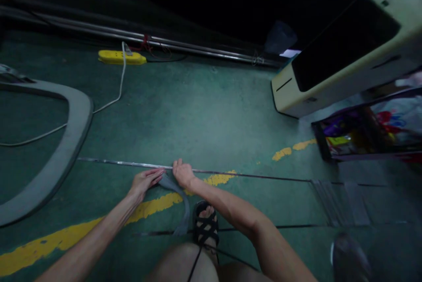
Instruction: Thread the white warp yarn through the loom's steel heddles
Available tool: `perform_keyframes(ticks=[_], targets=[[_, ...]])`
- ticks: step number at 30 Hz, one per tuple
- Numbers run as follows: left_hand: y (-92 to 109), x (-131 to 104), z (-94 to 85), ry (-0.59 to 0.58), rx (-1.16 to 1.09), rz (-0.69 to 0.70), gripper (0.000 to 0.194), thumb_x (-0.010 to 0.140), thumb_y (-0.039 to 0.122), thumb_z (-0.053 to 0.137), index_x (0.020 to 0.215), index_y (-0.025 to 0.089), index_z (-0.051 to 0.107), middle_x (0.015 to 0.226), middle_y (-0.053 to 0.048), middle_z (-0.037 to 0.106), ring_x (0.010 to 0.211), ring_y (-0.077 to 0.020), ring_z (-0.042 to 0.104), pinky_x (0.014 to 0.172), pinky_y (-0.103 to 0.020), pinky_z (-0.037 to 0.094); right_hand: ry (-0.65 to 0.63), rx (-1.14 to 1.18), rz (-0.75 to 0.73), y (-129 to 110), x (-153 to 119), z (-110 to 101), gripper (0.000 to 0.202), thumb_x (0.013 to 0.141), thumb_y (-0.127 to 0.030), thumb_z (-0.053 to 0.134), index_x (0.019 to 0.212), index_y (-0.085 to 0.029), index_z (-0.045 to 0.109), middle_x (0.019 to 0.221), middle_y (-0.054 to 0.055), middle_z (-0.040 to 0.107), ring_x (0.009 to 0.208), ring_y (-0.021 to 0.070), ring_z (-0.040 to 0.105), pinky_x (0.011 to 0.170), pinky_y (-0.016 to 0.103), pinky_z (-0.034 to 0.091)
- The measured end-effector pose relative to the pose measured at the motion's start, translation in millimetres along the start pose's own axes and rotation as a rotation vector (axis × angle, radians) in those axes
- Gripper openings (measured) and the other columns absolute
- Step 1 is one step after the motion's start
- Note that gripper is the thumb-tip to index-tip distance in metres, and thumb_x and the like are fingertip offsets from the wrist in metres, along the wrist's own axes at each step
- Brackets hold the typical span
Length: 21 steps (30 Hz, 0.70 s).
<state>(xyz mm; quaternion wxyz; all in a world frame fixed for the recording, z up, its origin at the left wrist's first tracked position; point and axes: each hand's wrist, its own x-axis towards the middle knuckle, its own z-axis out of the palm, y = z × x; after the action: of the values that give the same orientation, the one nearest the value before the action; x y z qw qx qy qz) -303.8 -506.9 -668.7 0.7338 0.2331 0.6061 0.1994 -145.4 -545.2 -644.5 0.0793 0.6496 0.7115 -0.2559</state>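
A long thin metallic rod or strip (pixel 125 163) runs left to right across the green floor. My left hand (pixel 145 182) has its fingers pressed together on the end of a grey band (pixel 186 207), right beside the rod. The band curves down to a second thin dark rod (pixel 296 226) lying nearer to me. My right hand (pixel 183 173) is closed around the first rod, just right of my left hand; its fingertips partly hide the rod. Farther right, several grey bands (pixel 356 203) span the two rods.
A grey curved frame (pixel 79 110) stands at left. Behind lies a yellow power strip (pixel 115 57) with a white cable, near a metal rail (pixel 198 51). A cream cabinet (pixel 286 97) and an open box of goods (pixel 325 141) stand at right. My sandalled foot (pixel 206 222) is between the arms.
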Motion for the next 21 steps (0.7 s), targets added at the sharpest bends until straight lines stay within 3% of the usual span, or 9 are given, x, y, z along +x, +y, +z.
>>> perform_keyframes(ticks=[3,5,10,14,17,21], targets=[[1,7,-1.4,-0.027,0.028,-0.001,0.009,0.077,0.008,0.068,0.082,0.014,0.072,0.086,-0.005,0.074,0.075,-0.011,0.07,0.067,-0.013,0.057,-0.02,-0.104,0.001,20,-15,-14,0.028,0.082,-0.005,0.043,0.107,-0.007,0.055,0.114,0.022,0.057,0.094,0.0246,0.063,0.07,0.033,0.053],[5,12,-1.9,-0.034,0.057,-0.005,0.006,0.076,0.01,0.069,0.08,0.015,0.072,0.087,-0.005,0.074,0.077,-0.0122,0.07,0.067,-0.013,0.057,-0.023,-0.162,0.059,46,-36,-23,0.028,0.081,-0.006,0.045,0.106,-0.009,0.057,0.118,0.022,0.057,0.09,0.0236,0.065,0.07,0.033,0.053],[20,14,4.5,-0.07,0.116,-0.007,0.008,0.072,0.011,0.073,0.079,0.014,0.071,0.085,-0.007,0.074,0.073,-0.013,0.07,0.064,-0.015,0.056,-0.014,-0.225,0.269,147,-110,-40,0.038,0.078,0.001,0.043,0.113,-0.008,0.055,0.113,0.02,0.061,0.093,0.0252,0.066,0.077,0.032,0.051],[32,18,26.5,-0.173,0.206,0.016,0.009,0.07,0.014,0.075,0.078,0.012,0.072,0.081,-0.007,0.073,0.068,-0.0108,0.069,0.063,-0.013,0.055,-0.04,-0.202,0.332,219,-166,-39,0.033,0.084,-0.002,0.037,0.108,-0.011,0.059,0.101,0.017,0.067,0.092,0.0223,0.067,0.079,0.028,0.048],[36,25,48.9,-0.237,0.245,0.024,0.014,0.064,0.017,0.08,0.074,0.012,0.072,0.077,-0.006,0.073,0.066,-0.0113,0.068,0.061,-0.014,0.054,-0.077,-0.174,0.346,245,-199,-27,0.028,0.087,-0.007,0.038,0.092,-0.016,0.064,0.089,0.012,0.069,0.083,0.0204,0.068,0.073,0.025,0.047],[37,35,73.3,-0.321,0.319,0.037,0.018,0.06,0.021,0.084,0.069,0.013,0.071,0.071,-0.004,0.071,0.062,-0.0098,0.065,0.059,-0.014,0.052,-0.053,-0.142,0.364,252,-224,-10,0.031,0.088,-0.007,0.034,0.089,-0.019,0.062,0.088,0.009,0.068,0.078,0.0187,0.067,0.069,0.024,0.045]])
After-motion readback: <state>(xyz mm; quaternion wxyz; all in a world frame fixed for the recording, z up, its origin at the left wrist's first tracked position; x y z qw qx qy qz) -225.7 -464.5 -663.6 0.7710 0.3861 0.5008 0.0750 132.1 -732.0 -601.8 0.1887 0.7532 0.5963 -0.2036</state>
